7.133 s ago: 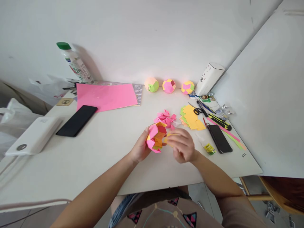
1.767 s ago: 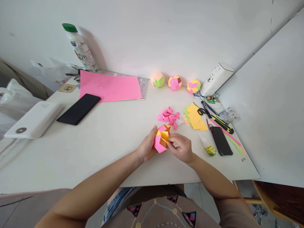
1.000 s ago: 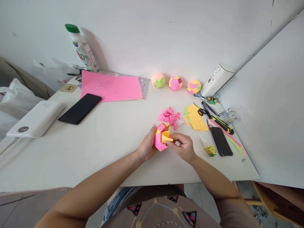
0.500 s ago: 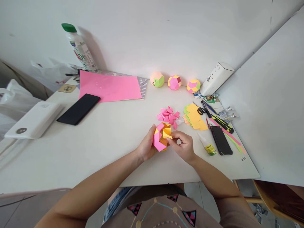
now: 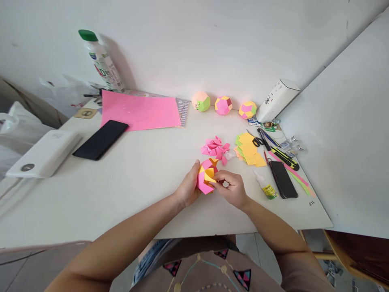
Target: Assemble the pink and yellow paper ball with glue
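Observation:
A half-built paper ball (image 5: 206,177) of pink, orange and yellow folded pieces sits just above the white table (image 5: 136,182). My left hand (image 5: 187,189) cups it from the left, fingers curled round it. My right hand (image 5: 231,189) pinches a yellow paper piece (image 5: 209,175) against the ball's open side. Behind the ball lies a small heap of pink folded pieces (image 5: 215,147). To its right is a pile of yellow and orange paper squares (image 5: 249,149).
Three finished paper balls (image 5: 224,105) line the back wall. Scissors (image 5: 258,141), pens, a cutter (image 5: 284,157), a glue bottle (image 5: 263,185) and a black phone (image 5: 282,179) lie at the right. A pink sheet (image 5: 140,112), a second phone (image 5: 101,139), a white box (image 5: 44,153) and a bottle (image 5: 101,61) are at the left.
My right hand has pressed the yellow piece closer into the ball's opening. The ball has turned slightly in my left hand. Nothing else on the table has moved.

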The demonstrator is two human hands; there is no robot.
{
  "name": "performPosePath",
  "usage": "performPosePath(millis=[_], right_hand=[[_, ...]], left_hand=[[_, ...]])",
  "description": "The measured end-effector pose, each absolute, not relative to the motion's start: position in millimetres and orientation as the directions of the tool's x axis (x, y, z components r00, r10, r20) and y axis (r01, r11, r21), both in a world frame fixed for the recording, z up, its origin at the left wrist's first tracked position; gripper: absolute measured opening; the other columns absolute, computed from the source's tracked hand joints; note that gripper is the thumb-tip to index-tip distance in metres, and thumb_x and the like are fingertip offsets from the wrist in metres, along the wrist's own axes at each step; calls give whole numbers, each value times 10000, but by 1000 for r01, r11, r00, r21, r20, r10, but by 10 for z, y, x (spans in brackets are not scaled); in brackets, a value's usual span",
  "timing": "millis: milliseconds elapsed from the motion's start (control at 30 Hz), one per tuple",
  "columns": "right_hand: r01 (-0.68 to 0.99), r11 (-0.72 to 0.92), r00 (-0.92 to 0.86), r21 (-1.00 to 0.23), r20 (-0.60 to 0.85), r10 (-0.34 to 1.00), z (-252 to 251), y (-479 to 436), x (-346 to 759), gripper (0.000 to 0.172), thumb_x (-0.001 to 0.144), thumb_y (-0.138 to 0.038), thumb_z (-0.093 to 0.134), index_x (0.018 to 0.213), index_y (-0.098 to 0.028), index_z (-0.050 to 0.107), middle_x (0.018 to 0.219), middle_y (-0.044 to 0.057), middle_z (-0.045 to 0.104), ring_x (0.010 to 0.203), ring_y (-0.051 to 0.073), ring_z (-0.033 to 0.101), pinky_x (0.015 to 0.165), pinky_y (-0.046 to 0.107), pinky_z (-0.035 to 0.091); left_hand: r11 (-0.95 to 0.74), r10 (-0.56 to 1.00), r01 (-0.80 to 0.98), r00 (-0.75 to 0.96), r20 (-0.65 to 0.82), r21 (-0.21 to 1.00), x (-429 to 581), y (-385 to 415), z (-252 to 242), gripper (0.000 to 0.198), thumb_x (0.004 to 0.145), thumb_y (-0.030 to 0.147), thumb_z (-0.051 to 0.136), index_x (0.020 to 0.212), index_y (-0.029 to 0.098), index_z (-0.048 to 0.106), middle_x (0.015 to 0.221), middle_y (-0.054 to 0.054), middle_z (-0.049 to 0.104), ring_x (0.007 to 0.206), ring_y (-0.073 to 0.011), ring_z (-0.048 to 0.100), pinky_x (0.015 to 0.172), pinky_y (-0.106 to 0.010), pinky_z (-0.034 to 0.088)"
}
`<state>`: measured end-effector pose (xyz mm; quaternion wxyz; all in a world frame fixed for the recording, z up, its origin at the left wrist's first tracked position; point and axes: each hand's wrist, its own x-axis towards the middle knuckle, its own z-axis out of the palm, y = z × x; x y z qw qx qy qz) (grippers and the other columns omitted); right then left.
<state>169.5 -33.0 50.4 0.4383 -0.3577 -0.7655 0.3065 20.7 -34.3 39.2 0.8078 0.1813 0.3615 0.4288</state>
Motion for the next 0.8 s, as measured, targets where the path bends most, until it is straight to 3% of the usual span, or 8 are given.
performPosePath(millis=[233, 333, 433, 533, 600, 733, 800], right_hand=[[48, 245, -298, -968, 221, 929, 461, -335, 1721, 116, 726, -268, 729, 786, -188, 669, 736, 30, 699, 624, 135, 634, 556, 256, 541], [-60, 157, -294, -986, 167, 941, 445, -302, 1751, 201, 712, -308, 740, 847, -194, 643, 691, 11, 679, 558, 129, 624, 490, 252, 531], [-59, 197, -302, -979, 205, 931, 491, -243, 1802, 196, 768, -359, 682, 873, -203, 627, 790, 31, 663, 564, 119, 600, 440, 242, 492], [54, 369, -226, -928, 349, 910, 574, -163, 1889, 132, 810, -340, 635, 811, -208, 630, 1041, 75, 585, 851, 169, 607, 607, 293, 529], [125, 444, -141, -887, 427, 893, 624, -101, 1969, 109, 797, -314, 649, 783, -209, 625, 1073, 72, 541, 948, 189, 568, 697, 317, 511], [80, 347, -48, -934, 344, 938, 686, 24, 2154, 153, 803, -354, 627, 791, -202, 615, 800, 17, 567, 607, 115, 493, 582, 285, 424], [73, 261, -13, -963, 261, 965, 711, 76, 2230, 176, 795, -366, 622, 757, -196, 600, 644, -23, 514, 540, 100, 434, 550, 262, 375]], left_hand=[[562, 827, -557, 361, -432, 611, 199, -336, 375, 541, 877, 604, 360, 975, 155, 645, 938, -105, 694, 835, -225, 648, 709, -313, 488], [555, 832, -567, 379, -406, 609, 189, -328, 368, 566, 871, 616, 361, 1007, 148, 650, 942, -112, 696, 837, -227, 647, 727, -319, 491], [552, 833, -625, 439, -336, 552, 183, -318, 383, 569, 887, 600, 340, 1101, 159, 630, 1055, -119, 678, 956, -242, 625, 839, -365, 488], [563, 826, -668, 441, -351, 486, 178, -307, 403, 543, 898, 576, 342, 1120, 166, 622, 1101, -112, 659, 1005, -236, 601, 919, -415, 469], [568, 822, -680, 441, -359, 465, 171, -303, 410, 549, 897, 577, 344, 1099, 156, 632, 1058, -112, 665, 966, -232, 609, 930, -435, 468], [561, 828, -707, 482, -287, 431, 153, -311, 418, 568, 895, 586, 329, 1091, 153, 640, 1014, -105, 669, 931, -236, 621, 922, -453, 474], [563, 826, -713, 505, -251, 418, 145, -319, 425, 582, 894, 590, 318, 1093, 150, 642, 1013, -106, 670, 923, -241, 627, 894, -447, 490]])
